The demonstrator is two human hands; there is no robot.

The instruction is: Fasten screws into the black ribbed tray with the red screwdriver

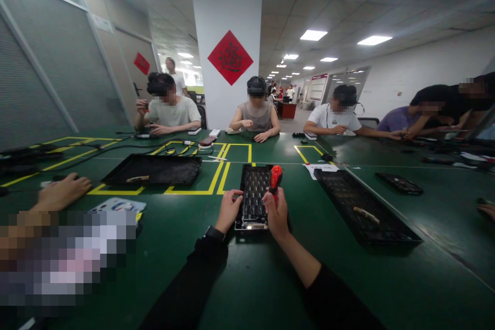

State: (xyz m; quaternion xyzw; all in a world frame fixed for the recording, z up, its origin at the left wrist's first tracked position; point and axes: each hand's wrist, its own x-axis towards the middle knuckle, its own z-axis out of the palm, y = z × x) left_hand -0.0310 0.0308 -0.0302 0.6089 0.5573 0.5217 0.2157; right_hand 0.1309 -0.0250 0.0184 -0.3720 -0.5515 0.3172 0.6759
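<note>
Two hands worked at the near middle of the green desk (270, 278), both in dark sleeves, a watch on the left wrist. Left hand (228, 211) rested against the left edge of a keyboard (253, 196), fingers curled onto its frame; grip loose, nothing lifted. Right hand (276, 211) was closed around a screwdriver (275, 178) with a red and black handle, held upright, tip down at the right side of the keyboard. Tip itself hidden behind the hand. Keyboard lay flat, long axis running away from the wearer, keycaps apparently off, just beside a yellow line (216, 178) taped on the desk.

Right of it, near but apart, a black tray (363, 211) lay at an angle with a small pale piece inside. Left, past the yellow line, a second black tray (154, 169) held a similar piece. At far left another person's hand (62, 192) lay flat on the desk beside a printed card (118, 206).

Farther back, cables (116, 147) ran across the desk. Several seated people worked along the far edge and right side. Behind them stood a white pillar (228, 51) bearing a red diamond sign (230, 57).
</note>
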